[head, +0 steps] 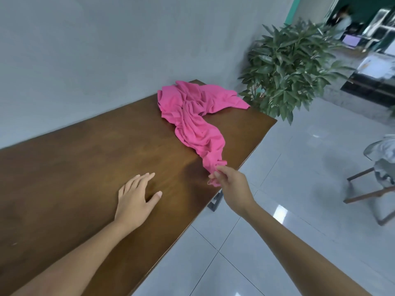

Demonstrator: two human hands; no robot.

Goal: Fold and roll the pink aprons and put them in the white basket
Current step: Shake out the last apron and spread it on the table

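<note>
A crumpled pink apron point(193, 116) lies at the far end of the brown wooden table point(74, 167), bunched near the far corner and drawn out in a long strip toward the right edge. My right hand point(232, 184) pinches the near end of that strip just above the table's right edge. Flat on the tabletop, left of the apron's end, rests my left hand point(135, 196) with its fingers spread. No white basket is in view.
A grey wall runs behind the table. A leafy potted plant point(292, 67) stands past the far right corner. A chair point(376, 180) with grey cloth on it stands on the white tiled floor at right. A table leg point(214, 200) shows below the right edge.
</note>
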